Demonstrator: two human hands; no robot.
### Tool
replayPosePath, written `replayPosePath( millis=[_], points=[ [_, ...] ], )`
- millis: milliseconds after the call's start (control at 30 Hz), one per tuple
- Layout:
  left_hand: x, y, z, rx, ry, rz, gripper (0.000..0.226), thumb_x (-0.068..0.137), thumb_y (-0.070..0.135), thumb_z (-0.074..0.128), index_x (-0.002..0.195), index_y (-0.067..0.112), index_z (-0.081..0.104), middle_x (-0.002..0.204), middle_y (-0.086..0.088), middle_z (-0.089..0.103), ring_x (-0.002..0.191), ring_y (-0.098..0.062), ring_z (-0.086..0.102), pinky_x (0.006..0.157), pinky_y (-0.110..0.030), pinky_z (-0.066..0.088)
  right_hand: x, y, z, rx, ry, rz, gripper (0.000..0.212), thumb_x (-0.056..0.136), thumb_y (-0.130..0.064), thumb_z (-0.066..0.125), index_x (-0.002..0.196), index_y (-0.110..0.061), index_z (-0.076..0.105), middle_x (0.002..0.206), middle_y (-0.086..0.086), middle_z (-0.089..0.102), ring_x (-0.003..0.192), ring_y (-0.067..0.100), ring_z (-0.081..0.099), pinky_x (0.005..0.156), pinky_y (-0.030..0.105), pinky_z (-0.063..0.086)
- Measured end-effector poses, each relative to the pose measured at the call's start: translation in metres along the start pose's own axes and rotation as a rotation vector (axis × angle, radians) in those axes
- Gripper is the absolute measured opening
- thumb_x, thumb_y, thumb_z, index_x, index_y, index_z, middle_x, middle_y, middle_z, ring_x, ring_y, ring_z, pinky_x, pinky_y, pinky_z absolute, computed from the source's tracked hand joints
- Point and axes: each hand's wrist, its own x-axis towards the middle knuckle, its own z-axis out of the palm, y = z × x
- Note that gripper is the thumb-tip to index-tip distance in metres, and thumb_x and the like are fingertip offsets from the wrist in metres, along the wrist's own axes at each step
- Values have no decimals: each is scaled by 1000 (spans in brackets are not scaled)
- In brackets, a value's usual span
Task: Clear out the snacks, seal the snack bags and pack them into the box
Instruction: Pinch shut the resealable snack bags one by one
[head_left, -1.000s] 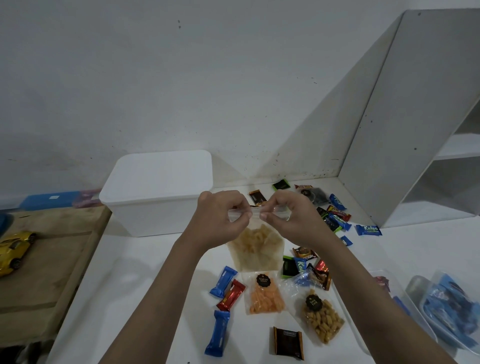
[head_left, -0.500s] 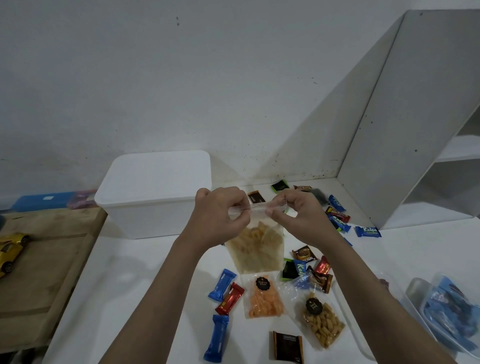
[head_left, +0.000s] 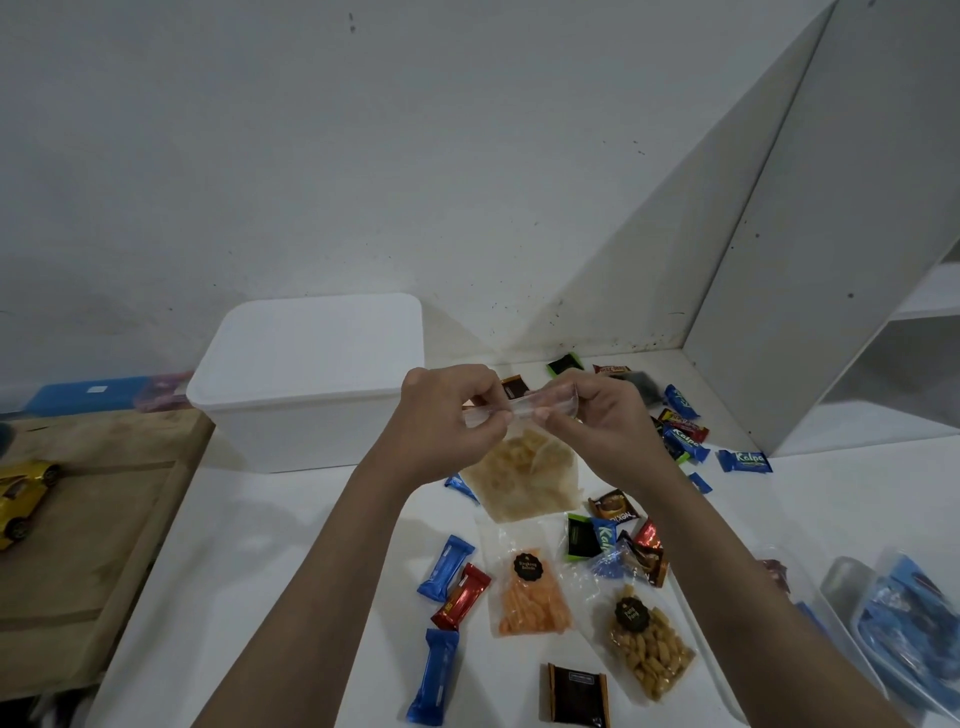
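My left hand (head_left: 447, 415) and right hand (head_left: 597, 418) pinch the top strip of a clear snack bag (head_left: 524, 478) of pale chips, held above the white table (head_left: 260, 571); I can't tell if the seal is closed. The lidded white box (head_left: 306, 384) stands behind, with wrapped candies (head_left: 680, 431) scattered nearby.

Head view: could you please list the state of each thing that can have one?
Left hand: pinching held bag's top.
Right hand: pinching held bag's top.
Held bag: lifted, hanging upright.
Box: lid on.
Orange bag: lying flat.
Nut bag: lying flat.
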Motion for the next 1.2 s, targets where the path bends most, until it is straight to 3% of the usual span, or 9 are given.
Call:
replayPosePath(
  millis=[133, 267, 433, 733, 900, 967, 1100, 1200],
  points=[
    [-1, -2, 2, -44, 22, -19, 8, 78, 21, 65, 71, 21, 63, 69, 13, 62, 71, -7, 58, 91, -53, 44, 2, -1, 2, -5, 1, -19, 6, 84, 3, 66, 88, 6, 68, 86, 5, 69, 84, 20, 65, 80, 46, 54],
    [-2, 1, 2, -30, 11, -64, 4, 76, 29, 60, 72, 31, 62, 72, 15, 64, 79, -7, 61, 95, -52, 44, 2, -1, 1, -42, -16, -20, 4, 83, -1, 67, 87, 0, 68, 84, 8, 67, 82, 24, 64, 80, 48, 53],
    [-4, 8, 1, 1, 40, -67, 15, 76, 32, 59, 66, 42, 54, 68, 18, 62, 77, -6, 62, 96, -51, 43, 0, 1, 2, -105, -23, -33, 3, 85, -8, 66, 87, -8, 68, 86, 7, 68, 85, 24, 64, 82, 51, 53],
    [-7, 9, 9, 10, 60, -44, 10, 77, 33, 57, 68, 33, 54, 65, 15, 58, 73, -8, 60, 97, -48, 39, -4, -1, 6, -83, -29, -42, 7, 88, -4, 62, 91, 0, 68, 88, 14, 67, 85, 28, 63, 80, 47, 52],
    [-10, 3, 15, 49, 77, -3, 11, 81, 29, 58, 72, 28, 54, 67, 14, 57, 73, -11, 59, 95, -42, 34, -2, 2, 2, -147, -47, -36, 6, 85, -11, 67, 88, -7, 70, 83, 4, 66, 79, 17, 61, 74, 37, 50],
    [-9, 1, 13, 64, 71, 25, 11, 82, 31, 58, 72, 29, 54, 68, 15, 56, 71, -10, 59, 92, -37, 32, -3, 2, -1, -85, -10, -14, 6, 82, -13, 71, 85, -7, 70, 81, 4, 67, 78, 20, 63, 74, 41, 53],
    [-7, -1, 10, 37, 55, 24, 10, 82, 33, 59, 73, 29, 56, 68, 15, 58, 71, -13, 60, 95, -40, 35, -3, 3, -6, 90, 42, 12, 9, 80, -7, 73, 84, 1, 69, 91, 23, 69, 91, 42, 64, 86, 60, 51],
    [-7, -3, 9, 7, 38, -3, 10, 82, 33, 61, 73, 30, 59, 69, 14, 61, 73, -10, 61, 94, -43, 40, -4, 4, -4, 98, 26, -3, 6, 82, -3, 70, 85, 2, 69, 91, 27, 67, 90, 45, 62, 85, 60, 49]
  ],
)
